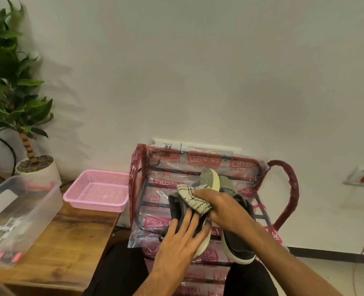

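Head view: shoe (176, 211) runs lengthwise away under both hands, left hand (180, 238) pressing flat-fingered on its near end, right hand (223, 209) just beyond, bunching the cloth (195, 199) against its middle.

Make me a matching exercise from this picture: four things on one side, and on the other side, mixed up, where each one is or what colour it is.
Things:
1. basket
2. cloth
3. plant
4. left shoe

Descriptions:
A. stands in a white pot
B. lies under the straight fingers of the left hand
C. pink, on the wooden table
D. gripped by the right hand

Pairs: 1-C, 2-D, 3-A, 4-B
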Available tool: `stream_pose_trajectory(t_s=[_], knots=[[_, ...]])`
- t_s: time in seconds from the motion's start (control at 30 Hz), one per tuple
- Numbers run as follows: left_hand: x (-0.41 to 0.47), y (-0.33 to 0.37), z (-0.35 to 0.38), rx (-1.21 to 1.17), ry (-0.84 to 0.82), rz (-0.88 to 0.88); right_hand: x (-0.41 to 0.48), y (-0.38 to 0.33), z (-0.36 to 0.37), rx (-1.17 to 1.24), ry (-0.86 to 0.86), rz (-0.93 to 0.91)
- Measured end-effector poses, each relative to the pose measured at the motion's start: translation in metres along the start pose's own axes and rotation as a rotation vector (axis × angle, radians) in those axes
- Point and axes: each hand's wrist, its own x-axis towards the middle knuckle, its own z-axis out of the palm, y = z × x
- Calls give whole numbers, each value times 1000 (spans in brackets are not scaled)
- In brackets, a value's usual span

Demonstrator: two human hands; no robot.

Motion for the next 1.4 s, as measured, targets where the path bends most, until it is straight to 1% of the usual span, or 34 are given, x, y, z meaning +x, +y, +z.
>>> stream_pose_trajectory(t_s=[0.07,0.13,0.2,0.27,0.33,0.37,0.47,0.53,0.6,0.7,0.73,0.8,0.9,0.93,1.0,1.03,1.07,1.1,1.17,1.23,1.3,1.4], knots=[[-1,1,0,55,9,11,7,7,1,-114,28,29],[-1,0,-1,32,-35,-12,13,7,2,-112,49,86],[-1,0,3,0,-16,-42,17,-2,3,-31,64,124],[0,-2,7,-1,11,-10,15,-13,3,86,70,145],[0,-4,8,12,1,-13,8,-23,4,184,56,137],[1,-4,6,4,1,-29,5,-26,6,192,38,116],[-2,-1,-6,-51,-45,-45,5,-15,7,69,1,56],[-5,-2,-5,-10,2,-25,11,3,9,-47,16,56],[-3,-1,-6,20,22,-1,16,11,7,-84,62,75],[-1,-2,5,26,83,14,21,9,4,-5,129,149],[-1,-2,5,40,51,-9,20,4,3,41,137,175],[0,-2,7,29,21,-24,17,-6,4,146,123,199],[0,-4,10,-9,48,20,5,-20,11,245,77,174],[0,-4,10,-24,44,14,2,-24,12,235,54,154],[-4,-2,-1,-65,-24,-23,0,-25,12,159,22,94],[-6,-3,-4,-81,-9,-43,2,-20,11,98,20,77],[-6,-4,-4,-57,18,-42,6,-14,10,28,28,74],[-5,-5,-3,-18,9,-28,11,-8,10,-31,36,84],[-3,-5,-2,4,31,-3,18,0,7,-78,50,106],[-2,-6,7,48,95,1,23,0,5,-60,60,128],[-1,-7,9,38,15,-53,24,-7,4,6,88,162],[2,-8,15,5,49,8,15,-22,8,168,88,160]])
